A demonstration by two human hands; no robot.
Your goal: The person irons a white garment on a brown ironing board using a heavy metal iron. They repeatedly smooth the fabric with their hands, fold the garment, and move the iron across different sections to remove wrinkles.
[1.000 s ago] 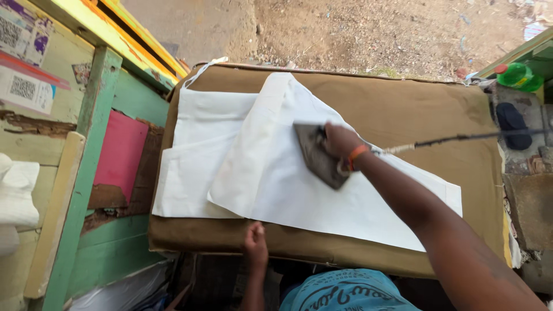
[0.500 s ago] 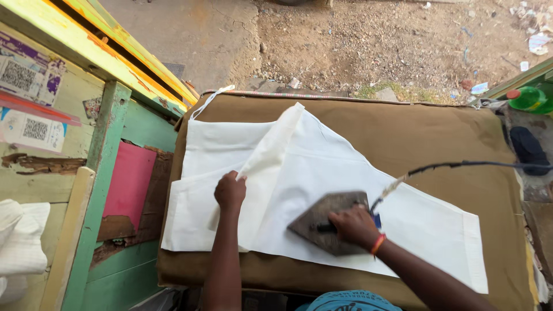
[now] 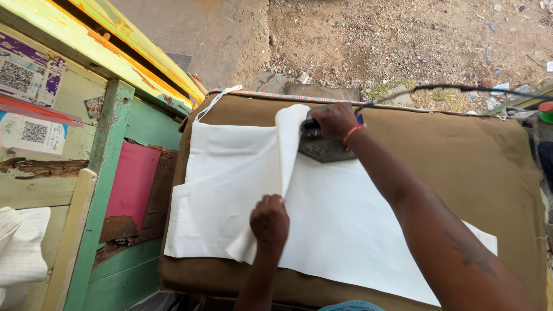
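White cotton-like cloth (image 3: 345, 230) lies spread over the brown padded board (image 3: 478, 167), with one panel folded up into a loose ridge running from the far edge toward you. Your left hand (image 3: 269, 220) rests on the near end of that fold, fingers curled down and pinching or pressing the fabric; which of the two, you cannot quite tell from above. Your right hand (image 3: 334, 119) is clenched around the handle of the dark iron (image 3: 322, 147), which sits on the cloth at the far side, just right of the raised fold.

Expect the cloth to be light, limp and easy to drag, so it will crease or slide if pulled from one corner; hold it flat near the fold line. By its bulk the iron looks heavy and stiff, probably hot at the sole, so keep to the handle.

Your hand covers the handle. A dark cord (image 3: 461, 89) trails off to the right, out of view. Your right forearm hides part of the cloth, and the board's near edge is cut off.
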